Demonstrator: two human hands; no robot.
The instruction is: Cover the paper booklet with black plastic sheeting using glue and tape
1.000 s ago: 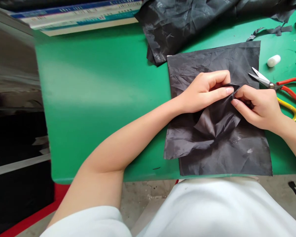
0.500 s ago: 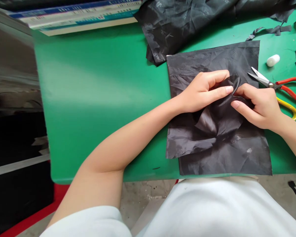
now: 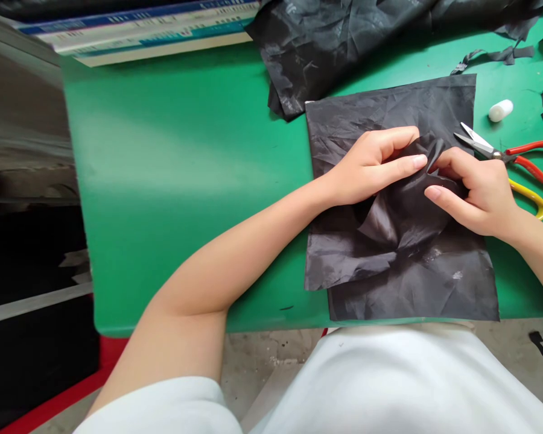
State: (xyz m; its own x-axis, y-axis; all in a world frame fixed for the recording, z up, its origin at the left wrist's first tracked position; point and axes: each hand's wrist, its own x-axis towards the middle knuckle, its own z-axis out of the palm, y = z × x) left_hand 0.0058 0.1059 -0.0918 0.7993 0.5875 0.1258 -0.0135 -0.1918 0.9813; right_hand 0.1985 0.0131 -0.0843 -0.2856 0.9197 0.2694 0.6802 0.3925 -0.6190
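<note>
A thin, creased black fabric piece (image 3: 416,286) lies in layers near the table's front edge, its middle bunched up. My left hand (image 3: 373,163) is closed on the bunched fabric, thumb on top and the fingers partly hidden behind a fold. On the other side of the same folds, my right hand (image 3: 477,187) grips the fabric with curled fingers, the thumb lying lower and a little apart. Just beyond my right hand rest scissors (image 3: 498,155) with red and yellow handles, blades parted, and a small white cylinder (image 3: 501,110).
More black fabric (image 3: 335,48) is heaped at the back of the green table (image 3: 185,144). Books (image 3: 163,30) are stacked at the back left. Black scraps (image 3: 509,55) lie at the right. Beyond the left edge stands a dark shelf-like structure (image 3: 31,253).
Both hands keep nearly the same place. The bunched fabric between them has shifted slightly, and my right index finger has moved a little upward.
</note>
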